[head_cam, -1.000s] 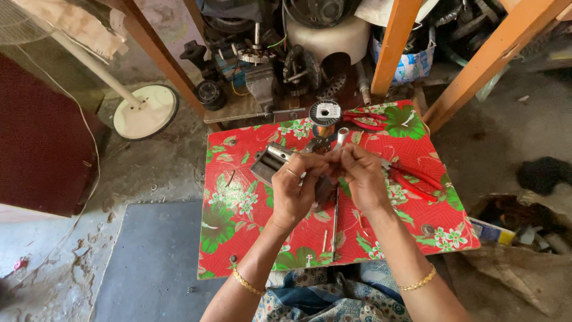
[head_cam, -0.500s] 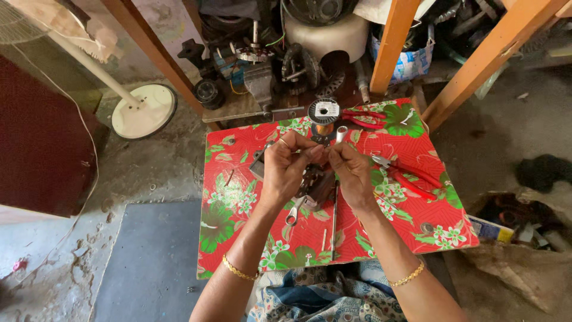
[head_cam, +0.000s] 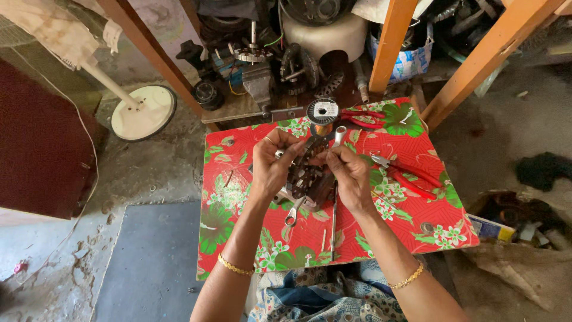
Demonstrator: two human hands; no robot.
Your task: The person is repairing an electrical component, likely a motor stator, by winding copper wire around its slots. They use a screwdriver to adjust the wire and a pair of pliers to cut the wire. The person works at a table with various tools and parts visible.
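Note:
Both my hands hold a dark round motor part [head_cam: 307,176] with copper windings above a low table covered in a red flowered cloth [head_cam: 417,226]. My left hand [head_cam: 271,167] grips its left side, thumb and fingers pinching near the top. On the right side my right hand [head_cam: 351,173] pinches the upper rim. A spool of copper wire [head_cam: 322,113] stands just behind the part.
Red-handled pliers [head_cam: 402,173] lie to the right of my hands and red scissors [head_cam: 363,118] at the back. A spanner [head_cam: 292,213] and thin rods lie near the front. Motor parts clutter a shelf [head_cam: 262,83] behind; orange wooden legs [head_cam: 390,45] rise at right; a white fan base [head_cam: 143,112] stands left.
My hands have lifted the motor part slightly and turned it, the fingers shifting toward its top edge. The view has moved a little closer over the table.

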